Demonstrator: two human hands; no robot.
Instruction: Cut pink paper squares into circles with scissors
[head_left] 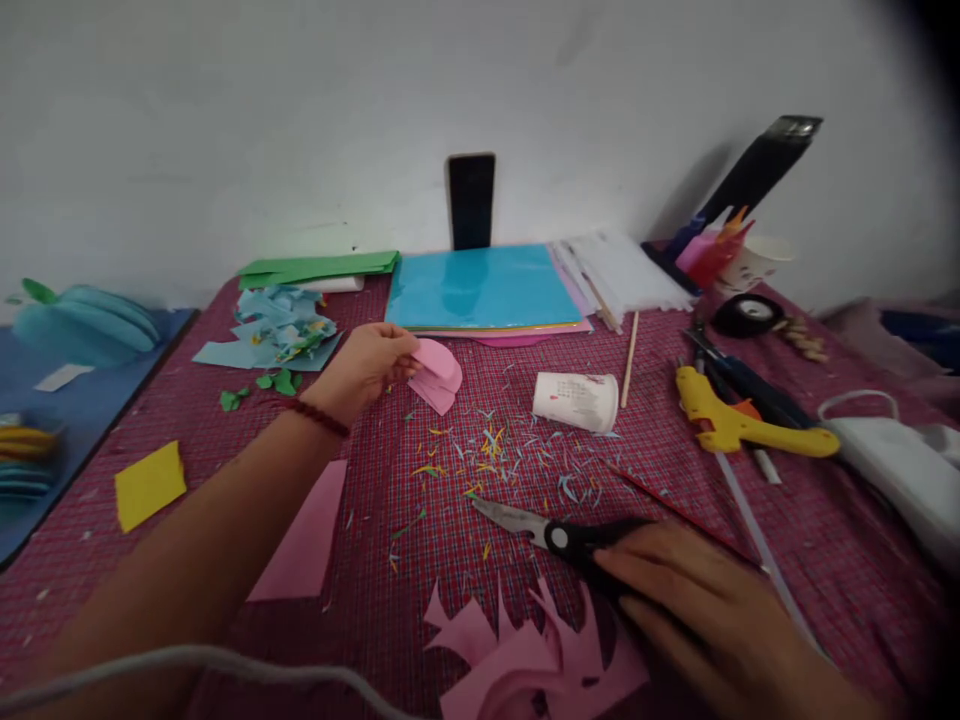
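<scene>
My left hand pinches the edge of pink paper pieces with rounded outlines, above the checked tablecloth. At the lower right, my right hand is closed over the black handles of a pair of scissors. The scissor blades are together and point left; my right thumb is hidden. Just below the blades lie jagged pink paper scraps. A flat pink sheet is partly covered by my left forearm. Small coloured paper clippings are scattered between my hands.
A paper cup lies on its side beside a wooden stick. On the right are a yellow glue gun and a white device. Blue sheets and a phone stand at the back. A white cable crosses the front.
</scene>
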